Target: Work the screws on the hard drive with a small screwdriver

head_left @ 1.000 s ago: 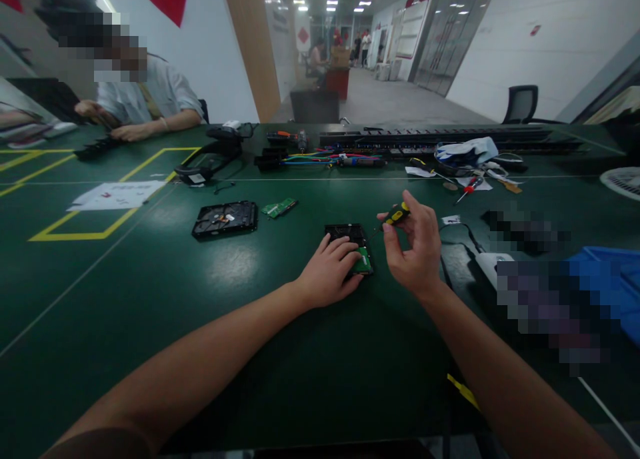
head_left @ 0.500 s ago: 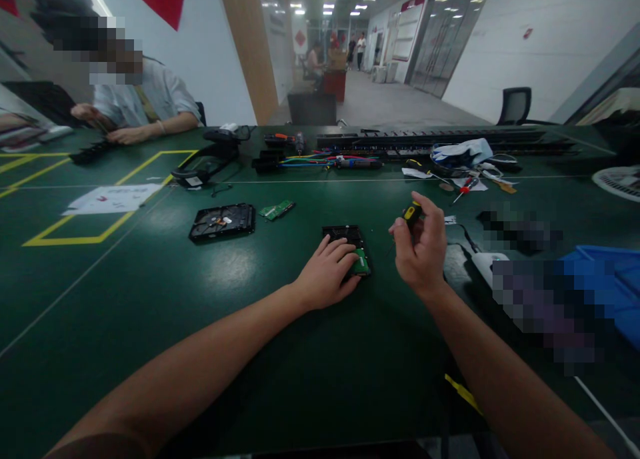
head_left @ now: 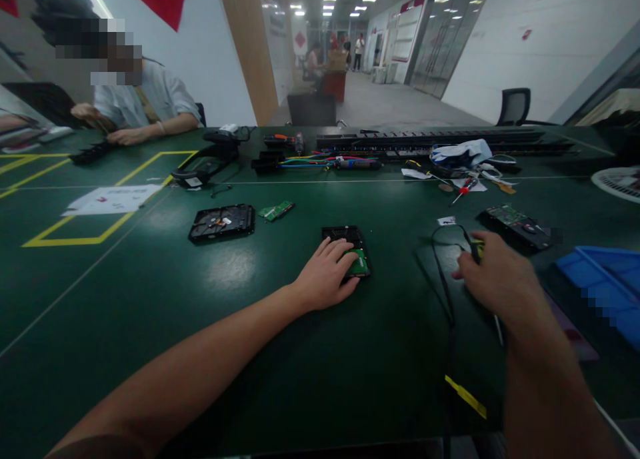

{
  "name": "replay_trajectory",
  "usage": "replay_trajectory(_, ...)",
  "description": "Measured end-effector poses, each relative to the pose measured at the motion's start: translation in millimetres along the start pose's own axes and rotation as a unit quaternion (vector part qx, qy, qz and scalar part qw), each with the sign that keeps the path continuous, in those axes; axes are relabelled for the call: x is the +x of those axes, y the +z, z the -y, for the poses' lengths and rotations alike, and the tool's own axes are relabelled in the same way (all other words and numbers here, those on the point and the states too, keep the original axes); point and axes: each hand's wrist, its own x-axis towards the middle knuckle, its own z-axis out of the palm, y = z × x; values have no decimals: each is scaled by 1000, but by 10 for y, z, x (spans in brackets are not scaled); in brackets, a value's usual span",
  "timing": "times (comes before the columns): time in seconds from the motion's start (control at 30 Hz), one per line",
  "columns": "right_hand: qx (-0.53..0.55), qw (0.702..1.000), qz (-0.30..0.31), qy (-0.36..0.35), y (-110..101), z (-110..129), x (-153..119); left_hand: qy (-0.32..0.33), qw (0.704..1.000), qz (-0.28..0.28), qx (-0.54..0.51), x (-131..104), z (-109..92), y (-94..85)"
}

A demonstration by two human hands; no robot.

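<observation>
My left hand [head_left: 327,272] lies over a hard drive [head_left: 345,232], fingers spread and flat across it. A green circuit board [head_left: 359,264] shows on the drive beside the fingertips; the rest is under my palm. My right hand [head_left: 500,269] is closed around a screwdriver [head_left: 477,249] with a yellow and black handle. Most of the screwdriver is hidden, and the hand is slightly blurred. By that hand runs a thin black cable [head_left: 443,272]. Farther right lies another drive with its green board showing [head_left: 517,226].
A hard drive [head_left: 221,223] and a loose green circuit board [head_left: 277,210] lie left of centre. A blue bin [head_left: 600,266] stands at right. Wires [head_left: 320,159], a red-tipped screwdriver [head_left: 466,189] and a headset-like device [head_left: 210,162] lie farther back. Another person sits at far left.
My right hand has moved right and towards me with the screwdriver, from beside the drive to near the cable. The left hand stays on the drive.
</observation>
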Motion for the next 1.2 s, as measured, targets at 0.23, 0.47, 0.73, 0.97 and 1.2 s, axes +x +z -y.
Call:
replay_trajectory(0.23, 33, 976, 86, 199, -225, -76, -318, -9, 1000, -7, -8, 7, 4, 23)
replay_trajectory(0.47, 13, 999, 12, 29, -198, 343, -150, -5, 1000, -10, -8, 16, 21, 43)
replay_trajectory(0.73, 9, 965, 237, -113, 764, 907, 475, 2, 1000, -24, -5, 85, -19, -27)
replay_trajectory(0.97, 7, 966, 239, -95, 1191, 925, 713, -18, 999, 3, 29, 138, -83, -51)
replay_trajectory(1.2, -17, 968, 236, -83, 1150, 813, 608, -22, 997, 34, 64, 193, -137, -134)
